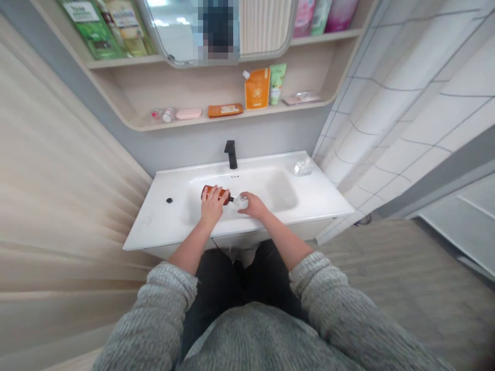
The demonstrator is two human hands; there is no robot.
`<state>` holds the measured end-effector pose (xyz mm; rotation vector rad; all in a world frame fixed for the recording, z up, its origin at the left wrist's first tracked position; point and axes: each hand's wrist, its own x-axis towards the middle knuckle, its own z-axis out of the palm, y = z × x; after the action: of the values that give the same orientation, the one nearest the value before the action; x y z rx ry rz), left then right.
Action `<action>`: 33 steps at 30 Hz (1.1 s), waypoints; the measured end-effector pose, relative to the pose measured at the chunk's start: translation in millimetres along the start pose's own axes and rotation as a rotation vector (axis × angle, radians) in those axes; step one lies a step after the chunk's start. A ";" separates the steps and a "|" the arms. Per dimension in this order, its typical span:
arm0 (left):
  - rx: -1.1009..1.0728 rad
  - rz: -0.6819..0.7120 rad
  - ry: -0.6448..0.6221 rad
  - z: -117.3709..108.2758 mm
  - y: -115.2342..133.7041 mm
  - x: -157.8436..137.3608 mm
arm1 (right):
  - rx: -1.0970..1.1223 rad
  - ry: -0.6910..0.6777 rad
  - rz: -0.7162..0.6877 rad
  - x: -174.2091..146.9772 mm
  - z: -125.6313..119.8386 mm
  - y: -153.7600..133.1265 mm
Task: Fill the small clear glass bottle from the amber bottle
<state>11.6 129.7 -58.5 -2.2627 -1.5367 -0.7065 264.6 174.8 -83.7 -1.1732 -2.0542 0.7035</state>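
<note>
Though in hand (pixel 213 202), bottle (pixel 204 191) part-hidden; vessel (pixel 240 202) indistinct

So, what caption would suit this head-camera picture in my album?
Over a white sink, the left hand holds a brown bottle tipped toward a clear container in the right hand.

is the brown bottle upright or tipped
Tipped: the left hand holds the brown bottle nearly sideways, its neck pointing toward the clear container in the right hand.

Cannot see all of the brown bottle (pixel 204 191), partly hidden under the left hand (pixel 212 202); cannot make out any contents in the clear container (pixel 240 202); lose the mirror (pixel 266 28) past the top edge.
</note>
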 end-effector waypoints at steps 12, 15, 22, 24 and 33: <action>-0.040 -0.008 -0.005 -7.1 2.6 9.3 | 0.014 0.034 0.022 -1.8 -3.8 -6.3; -0.024 0.011 -0.010 -10.2 2.3 14.2 | 0.021 0.045 0.027 -1.7 -3.7 -6.6; 0.001 0.060 -0.041 -18.6 0.6 23.9 | 0.038 0.075 0.016 -1.5 -3.1 -5.8; 0.002 0.075 -0.049 -21.1 0.5 26.0 | 0.035 0.083 0.022 -1.8 -2.9 -5.7; 0.029 0.124 -0.056 -28.5 -1.0 33.5 | 0.039 0.102 0.022 -3.0 -5.0 -9.1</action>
<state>14.5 141.3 -16.2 -2.3511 -1.4073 -0.5875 264.8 168.6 -74.9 -1.1873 -1.9374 0.6778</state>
